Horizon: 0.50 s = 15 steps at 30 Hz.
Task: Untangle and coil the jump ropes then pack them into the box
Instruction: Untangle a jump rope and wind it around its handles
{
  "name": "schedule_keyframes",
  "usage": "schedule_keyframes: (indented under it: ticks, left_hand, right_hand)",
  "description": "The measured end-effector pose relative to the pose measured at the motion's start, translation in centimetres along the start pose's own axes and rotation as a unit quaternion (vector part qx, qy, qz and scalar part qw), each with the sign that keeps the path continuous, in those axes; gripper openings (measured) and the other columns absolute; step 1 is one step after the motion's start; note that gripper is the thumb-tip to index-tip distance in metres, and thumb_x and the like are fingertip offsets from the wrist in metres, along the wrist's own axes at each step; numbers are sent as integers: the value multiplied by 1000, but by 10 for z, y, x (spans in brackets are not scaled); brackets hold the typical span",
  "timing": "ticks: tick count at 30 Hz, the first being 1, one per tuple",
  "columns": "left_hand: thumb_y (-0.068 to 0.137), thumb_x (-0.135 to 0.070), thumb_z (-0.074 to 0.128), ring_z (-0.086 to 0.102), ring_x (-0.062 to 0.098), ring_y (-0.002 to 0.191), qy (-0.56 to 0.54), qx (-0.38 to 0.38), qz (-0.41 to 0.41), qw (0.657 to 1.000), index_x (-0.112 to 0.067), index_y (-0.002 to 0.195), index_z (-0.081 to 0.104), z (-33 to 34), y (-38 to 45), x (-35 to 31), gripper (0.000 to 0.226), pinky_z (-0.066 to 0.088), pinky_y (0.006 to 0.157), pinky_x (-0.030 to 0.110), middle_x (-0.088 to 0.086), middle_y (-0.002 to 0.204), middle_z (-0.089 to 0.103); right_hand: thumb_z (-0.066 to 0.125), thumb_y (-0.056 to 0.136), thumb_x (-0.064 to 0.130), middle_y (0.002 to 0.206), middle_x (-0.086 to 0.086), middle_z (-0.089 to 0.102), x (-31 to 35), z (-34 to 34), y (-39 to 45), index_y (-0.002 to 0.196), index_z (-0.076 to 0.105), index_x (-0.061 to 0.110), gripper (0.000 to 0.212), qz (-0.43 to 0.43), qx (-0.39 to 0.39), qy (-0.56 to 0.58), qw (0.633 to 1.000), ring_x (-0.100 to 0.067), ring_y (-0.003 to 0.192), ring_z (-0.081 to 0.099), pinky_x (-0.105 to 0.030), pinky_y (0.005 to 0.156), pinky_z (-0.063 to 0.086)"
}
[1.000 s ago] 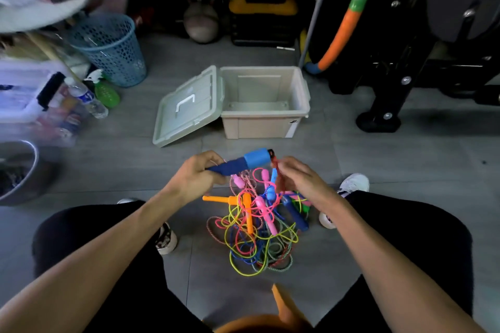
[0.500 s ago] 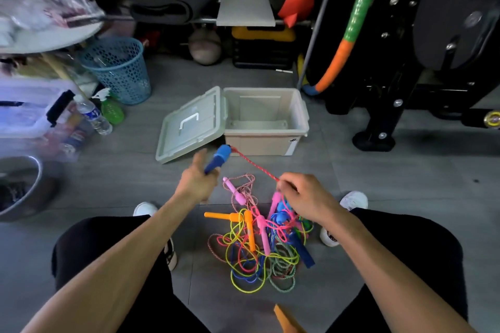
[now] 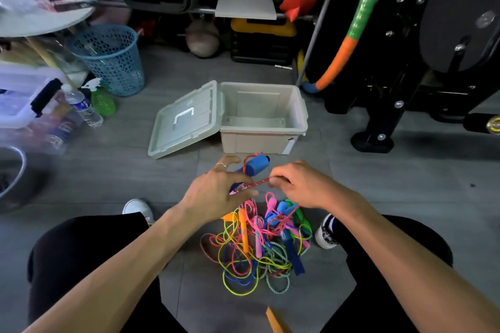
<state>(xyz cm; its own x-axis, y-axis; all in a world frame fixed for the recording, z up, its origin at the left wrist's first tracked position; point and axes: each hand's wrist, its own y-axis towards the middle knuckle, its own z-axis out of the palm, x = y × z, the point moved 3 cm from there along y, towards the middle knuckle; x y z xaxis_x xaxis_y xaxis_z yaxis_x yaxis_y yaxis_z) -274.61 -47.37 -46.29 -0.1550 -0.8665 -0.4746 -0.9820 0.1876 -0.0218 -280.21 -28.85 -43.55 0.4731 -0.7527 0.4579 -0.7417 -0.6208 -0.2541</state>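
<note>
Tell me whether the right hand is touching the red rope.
Touching. The head view shows the right hand pinching the red rope at its fingertips, with the rope running on to the blue handle that the left hand holds.

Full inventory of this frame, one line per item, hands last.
open plastic storage box: 1, beige, floor centre, nothing visible inside
hinged box lid: 1, pale grey, flipped open left of box
tangled jump ropes: one pile, mixed colours, floor between the knees
blue foam rope handle: 1, in left hand
red braided cord: 1, stretched between the hands
mesh plastic basket: 1, blue, left
spray bottle: 1, green, beside basket
left hand: holds handle
right hand: pinches cord
</note>
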Motion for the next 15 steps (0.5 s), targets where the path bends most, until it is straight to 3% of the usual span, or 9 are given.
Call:
schedule_keyframes:
  ticks: [2,4,7,9,12,15]
  left_hand:
    - [91,-52,55,65,23,82,-3,-27,-31,999,-35,95,71,0,1,4,24,53,69,35,-10,137,45]
    - [93,-49,53,64,30,74,64,-80,-50,993,-27,93,70,-4,6,10,27,49,61,34,-5,131,48]
    - [97,-43,49,61,37,75,103,-96,-156,978,-27,104,66,-15,13,29,24,42,61,35,2,132,42]
    - [99,-40,47,61,37,81,106,-75,-234,964,-26,111,64,-16,17,41,25,44,67,38,6,131,40]
    - [98,-44,47,61,38,90,73,-16,-290,954,-23,111,66,-6,20,51,32,48,74,40,12,120,47]
    - [95,-30,53,61,37,91,8,-7,-249,968,-28,112,65,6,22,45,21,49,72,38,11,113,52]
  right_hand:
    - [51,99,28,60,-1,54,-1,7,-4,82,64,8,29,12,-12,53,998,-11,52,45,-26,51,34]
    - [53,98,35,55,1,48,-7,17,-9,73,60,12,35,29,-28,113,993,-9,48,38,-27,49,29]
    - [55,94,45,62,-6,59,-24,32,-19,73,61,14,38,68,-26,108,992,-17,52,49,-35,51,38]
    - [55,92,37,59,-3,58,-36,37,-26,66,55,15,34,99,-28,58,993,-24,58,56,-36,54,42]
    - [52,92,31,51,2,50,-36,24,-32,66,57,14,32,76,-130,122,981,-17,50,48,-35,53,42]
    - [52,94,28,49,1,47,-23,-6,-23,75,65,13,27,34,-222,180,958,-8,46,42,-24,49,34]
